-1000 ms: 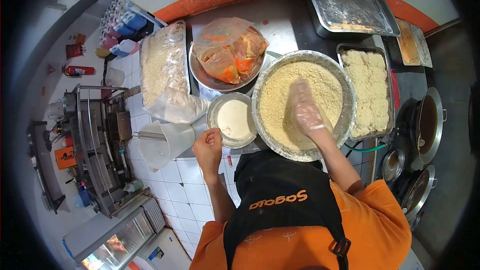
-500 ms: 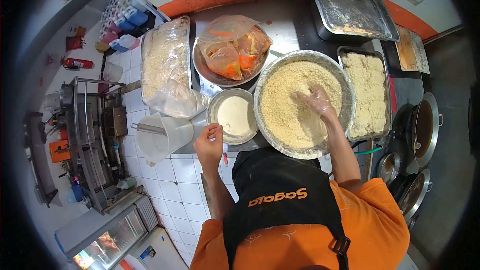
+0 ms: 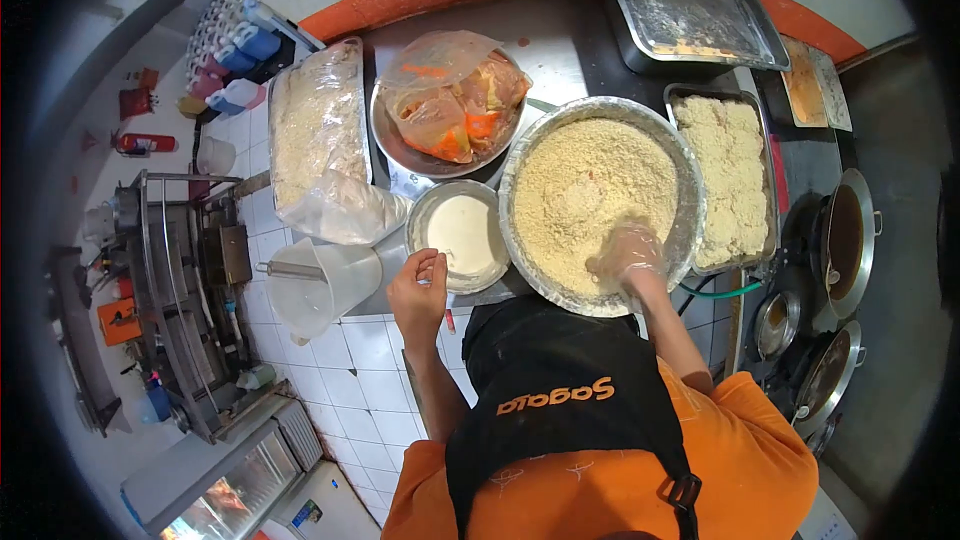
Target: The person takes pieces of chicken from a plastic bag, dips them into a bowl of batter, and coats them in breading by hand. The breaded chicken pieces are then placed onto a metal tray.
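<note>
The gloved right hand (image 3: 625,255) dug inside the round crumb bowl's (image 3: 508,190) near rim, fingers curled, grip unclear. The left hand (image 3: 418,290), loosely curled and empty, hung left of that bowl.

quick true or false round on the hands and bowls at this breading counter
1. The right hand wears a clear glove and is in the crumb bowl. True.
2. The left hand is dipped in the batter bowl. False: it is bare and hovers at the bowl's near edge, outside the batter.
3. The tray right of the crumb bowl holds breaded pieces. True.
4. The bag of orange pieces lies in the crumb bowl. False: it sits in its own metal dish.
</note>
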### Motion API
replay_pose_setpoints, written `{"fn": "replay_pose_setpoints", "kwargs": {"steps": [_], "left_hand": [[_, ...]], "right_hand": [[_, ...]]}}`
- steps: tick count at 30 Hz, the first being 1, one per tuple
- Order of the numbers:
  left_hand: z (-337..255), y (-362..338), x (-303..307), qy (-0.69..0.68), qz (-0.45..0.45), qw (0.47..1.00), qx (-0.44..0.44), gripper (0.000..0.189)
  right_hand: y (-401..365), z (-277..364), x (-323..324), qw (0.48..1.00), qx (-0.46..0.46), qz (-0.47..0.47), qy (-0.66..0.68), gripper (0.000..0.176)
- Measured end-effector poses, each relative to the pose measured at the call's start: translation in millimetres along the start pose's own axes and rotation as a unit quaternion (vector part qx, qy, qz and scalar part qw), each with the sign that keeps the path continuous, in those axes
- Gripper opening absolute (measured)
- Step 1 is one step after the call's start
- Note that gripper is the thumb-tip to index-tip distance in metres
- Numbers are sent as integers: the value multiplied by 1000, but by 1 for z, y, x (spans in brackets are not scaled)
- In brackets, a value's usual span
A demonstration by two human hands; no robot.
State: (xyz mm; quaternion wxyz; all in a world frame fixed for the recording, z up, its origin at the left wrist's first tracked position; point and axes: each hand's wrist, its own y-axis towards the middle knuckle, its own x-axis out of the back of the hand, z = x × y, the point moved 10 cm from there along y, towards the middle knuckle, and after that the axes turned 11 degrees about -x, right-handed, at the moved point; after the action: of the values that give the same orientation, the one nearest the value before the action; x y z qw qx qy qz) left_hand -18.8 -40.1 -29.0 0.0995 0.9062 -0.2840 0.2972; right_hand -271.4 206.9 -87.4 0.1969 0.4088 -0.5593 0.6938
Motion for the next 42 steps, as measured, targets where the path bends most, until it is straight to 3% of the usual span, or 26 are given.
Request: {"fn": "replay_pose_setpoints", "kwargs": {"steps": [1,2,4,8,10,11,12,14,15,16,18,20,21,22,23,26,27,28,30,31,33,35,38,40,42], "left_hand": [[3,-1,-2,7,7,1000,3,23],[1,-1,-4,7,14,1000,-1,23],[-4,2,-7,24,25,999,-1,22],[-7,7,-3,14,26,1000,6,23],[-5,8,-3,35,24,999,4,24],[-2,10,-5,32,26,999,2,24],[0,11,-6,33,22,999,-7,24],[-1,7,-6,38,24,999,-11,24],[-4,8,-7,37,32,999,4,24],[-4,8,-8,38,41,998,20,24],[-7,8,-6,47,42,998,16,24],[-9,9,-6,56,46,997,7,25],[-7,9,-6,52,44,998,10,25],[-6,9,-8,47,44,998,15,25],[-7,9,-9,47,47,998,13,25],[-12,11,-6,41,38,998,-1,27],[-13,13,-5,48,38,998,2,27],[-13,13,-5,53,40,998,7,27],[-9,13,-7,48,42,998,-4,26],[-7,13,-7,46,39,998,-8,26],[-9,12,-8,40,38,998,-6,25],[-3,12,-10,18,36,999,2,25],[-5,11,-9,42,51,998,10,25],[-4,13,-11,63,57,996,-6,26],[-3,15,-14,42,62,997,-10,27]], "right_hand": [[15,-5,-22,999,-1,-2,32,58],[31,-16,-45,999,-7,-1,36,58],[36,1,-31,981,117,-58,141,56],[-8,24,26,967,114,-23,226,51],[-2,20,-10,997,11,56,58,48],[4,13,-17,988,29,-52,140,45],[18,7,-21,989,28,-54,138,45],[33,9,-39,989,67,30,131,45],[29,3,-23,964,96,2,249,58],[20,8,-5,963,97,3,250,58],[0,20,41,957,118,-39,262,79],[-1,28,27,963,89,-82,241,87],[3,49,9,955,191,-203,104,76],[-8,68,-5,905,284,-314,-39,66],[-6,65,-1,906,281,-313,-38,66],[34,45,-11,982,188,21,0,66],[26,47,26,967,229,-33,107,61],[24,41,41,967,225,-36,110,61],[35,-1,68,941,90,-19,324,56],[51,-10,50,964,76,-81,240,59],[69,-6,12,977,10,-42,208,63],[58,4,8,959,-15,-11,281,63],[69,2,-4,933,19,-1,360,61],[64,7,-5,867,72,16,493,58],[60,7,-3,866,95,-10,491,55]]}}
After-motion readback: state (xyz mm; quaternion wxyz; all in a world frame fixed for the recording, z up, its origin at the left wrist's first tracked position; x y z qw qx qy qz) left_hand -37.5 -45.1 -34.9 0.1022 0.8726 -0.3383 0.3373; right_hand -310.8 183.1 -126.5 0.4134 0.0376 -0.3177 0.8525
